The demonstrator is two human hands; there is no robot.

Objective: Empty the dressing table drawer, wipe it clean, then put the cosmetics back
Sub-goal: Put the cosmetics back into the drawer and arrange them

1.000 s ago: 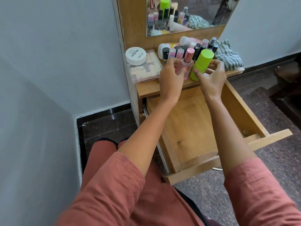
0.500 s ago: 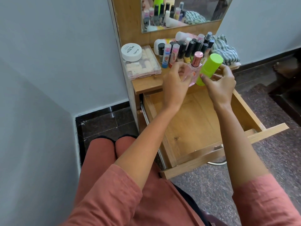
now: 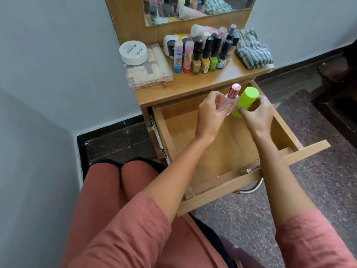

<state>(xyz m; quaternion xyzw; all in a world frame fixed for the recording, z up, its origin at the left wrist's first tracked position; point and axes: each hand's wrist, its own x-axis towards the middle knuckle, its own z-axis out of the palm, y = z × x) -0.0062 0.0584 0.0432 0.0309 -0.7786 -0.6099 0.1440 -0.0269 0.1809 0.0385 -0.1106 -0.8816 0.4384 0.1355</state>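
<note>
Over the open drawer (image 3: 164, 132), both my hands are up, one item each. L hand (image 3: 209, 115) grips a pink bottle (image 3: 230, 99), fingers curled round the body, shiny pink cap tilted up and away toward the tabletop (image 3: 202, 82) edge. R hand (image 3: 257, 115) grips a green tube (image 3: 245, 100), thumb and fingers round the lower end, flat cap end up. The 2 items sit side by side between the hands, over the back part of the drawer; can't tell if they touch.

Drawer is pulled well out, bare wood bottom showing under my forearms, metal handle (image 3: 249, 187) on the front panel.

On the tabletop, mid: a row of nail polish bottles (image 3: 204, 55) and sticks, all upright, packed close, w/ white tubes (image 3: 197, 29) lying behind them by the mirror (image 3: 193, 8). Left side: clear box (image 3: 148, 72) w/ compartments, and a white round tub (image 3: 133, 52) marked NAIL POLISH on its back-left corner. Right side: striped cloth (image 3: 251, 50) bunched up near the edge, just beside the bottle row. Mirror reflects the bottles and cloth.

I'm seated, knees left of the drawer.
</note>
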